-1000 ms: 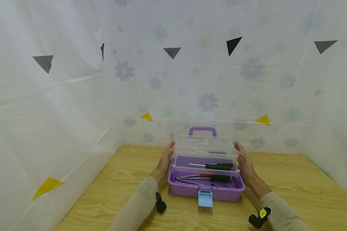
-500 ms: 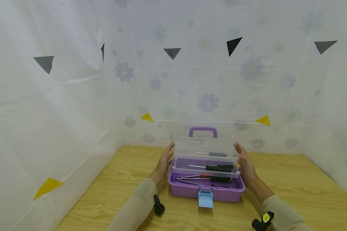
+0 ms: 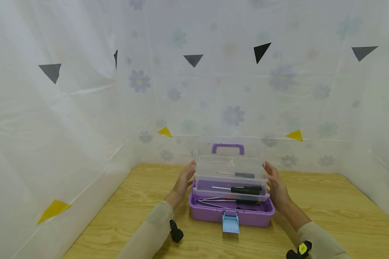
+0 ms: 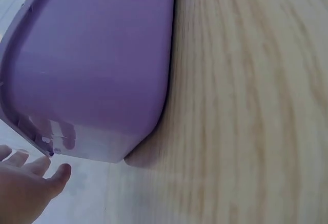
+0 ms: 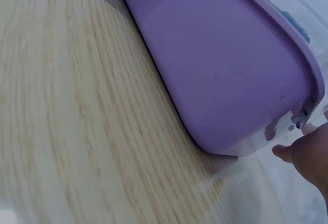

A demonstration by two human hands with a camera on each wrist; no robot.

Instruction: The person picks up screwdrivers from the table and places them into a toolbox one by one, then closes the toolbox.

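A purple toolbox [image 3: 207, 215] stands on the table with its clear lid raised at the back, topped by a purple handle [image 3: 228, 145]. Clear tiered trays [image 3: 202, 187] are raised over the base. A screwdriver [image 3: 244, 175] lies in the upper tray and dark-handled screwdrivers [image 3: 245, 191] in the lower one; more tools lie in the base. My left hand [image 3: 182, 181] touches the left side of the trays with extended fingers. On the right side, my right hand [image 3: 276, 187] does the same. Both wrist views show the thumb near the box's rear corner; the other fingertips are partly hidden.
A light blue latch [image 3: 231, 225] hangs down at the box's front. The wooden table [image 3: 116, 216] extends on both sides. White flowered sheeting [image 3: 188, 100] with black and yellow triangles encloses the back and sides.
The clear trays have come slightly down and forward, covering more of the tools in the base. The handle has sunk a little. Both forearms have spread slightly outward.
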